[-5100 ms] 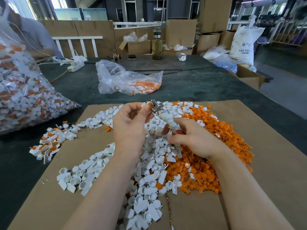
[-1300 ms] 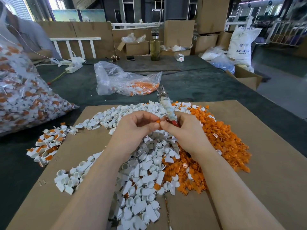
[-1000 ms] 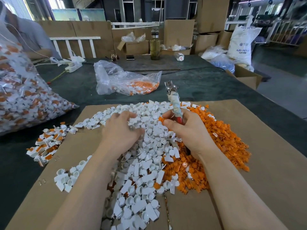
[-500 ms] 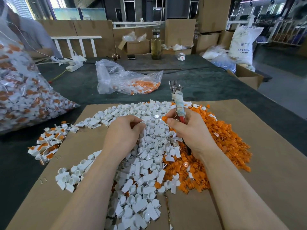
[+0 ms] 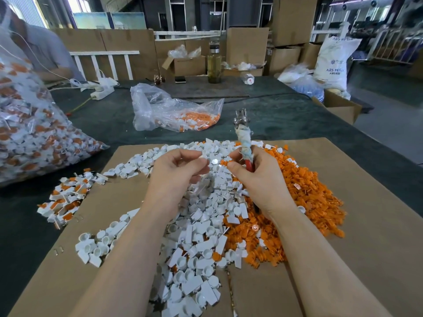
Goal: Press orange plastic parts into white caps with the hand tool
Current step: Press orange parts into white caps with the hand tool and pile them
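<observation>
A heap of white caps [image 5: 201, 227] lies on the cardboard sheet [image 5: 366, 248], with a heap of orange plastic parts [image 5: 306, 197] to its right. My left hand [image 5: 178, 177] is raised over the white heap and pinches a white cap [image 5: 202, 159] between thumb and fingers. My right hand [image 5: 258, 177] grips the hand tool [image 5: 243, 136], whose cloth-wrapped shaft and metal head point up and away. Its thumb and forefinger also pinch a small orange part [image 5: 225, 163] close to the cap.
A small pile of assembled caps [image 5: 66, 197] lies at the left edge of the cardboard. A big clear bag of finished caps [image 5: 34, 138] fills the left. Another plastic bag [image 5: 171, 110] lies beyond the heaps. Boxes, a bottle [image 5: 214, 62] and a seated person [image 5: 39, 53] are behind.
My left hand dipped into the white heap, then lifted out with a white cap towards the right hand. The right hand kept the tool upright and the orange part pinched.
</observation>
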{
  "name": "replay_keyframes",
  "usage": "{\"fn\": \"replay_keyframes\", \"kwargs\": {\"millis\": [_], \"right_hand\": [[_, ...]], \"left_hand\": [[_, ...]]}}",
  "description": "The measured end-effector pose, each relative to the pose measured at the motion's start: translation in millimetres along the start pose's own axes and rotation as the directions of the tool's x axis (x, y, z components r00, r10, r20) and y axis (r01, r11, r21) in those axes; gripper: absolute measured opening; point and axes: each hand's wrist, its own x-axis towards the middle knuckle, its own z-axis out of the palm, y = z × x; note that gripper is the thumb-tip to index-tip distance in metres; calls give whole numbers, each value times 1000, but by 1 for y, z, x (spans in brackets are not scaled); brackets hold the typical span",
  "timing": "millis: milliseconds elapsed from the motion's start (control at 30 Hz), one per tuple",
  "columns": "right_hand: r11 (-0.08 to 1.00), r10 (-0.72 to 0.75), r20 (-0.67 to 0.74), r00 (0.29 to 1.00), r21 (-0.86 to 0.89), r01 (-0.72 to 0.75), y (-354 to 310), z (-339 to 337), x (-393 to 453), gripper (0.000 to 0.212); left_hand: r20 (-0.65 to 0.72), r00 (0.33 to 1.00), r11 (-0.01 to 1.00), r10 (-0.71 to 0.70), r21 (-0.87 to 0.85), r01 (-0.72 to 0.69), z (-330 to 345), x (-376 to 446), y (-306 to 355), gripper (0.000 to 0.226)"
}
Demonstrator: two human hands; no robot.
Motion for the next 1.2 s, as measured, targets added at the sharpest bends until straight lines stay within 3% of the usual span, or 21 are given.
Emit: {"fn": "replay_keyframes", "kwargs": {"millis": [200, 300, 500, 600, 767, 967, 1200], "right_hand": [[1000, -23, -16, 1000, 16, 23, -2, 0, -1, 15], [999, -20, -12, 1000, 32, 20, -3, 1, -2, 17], [1000, -20, -15, 1000, 9, 20, -4, 0, -3, 15], [1000, -25, -12, 1000, -11, 25, -4, 1, -2, 16], [993, -68, -36, 997, -100, 64, -4, 3, -4, 15], [982, -88, -87, 992, -176, 71, -2, 8, -5, 18], [941, -150, -196, 969, -328, 79, -1, 13, -6, 22]], "left_hand": [[32, 996, 996, 79, 41, -81, 7, -3, -2, 13], [47, 997, 998, 69, 5, -69, 10, -5, 0, 5], [55, 998, 999, 27, -31, -26, 12, -6, 1, 25], [-2, 1000, 999, 29, -16, -29, 13, -8, 1, 17], [-127, 989, 995, 81, 64, -74, 16, -7, -2, 16], [-122, 991, 998, 54, 33, -51, 23, -10, 0, 10], [-141, 986, 989, 94, 130, -76, 28, -14, 1, 8]]}}
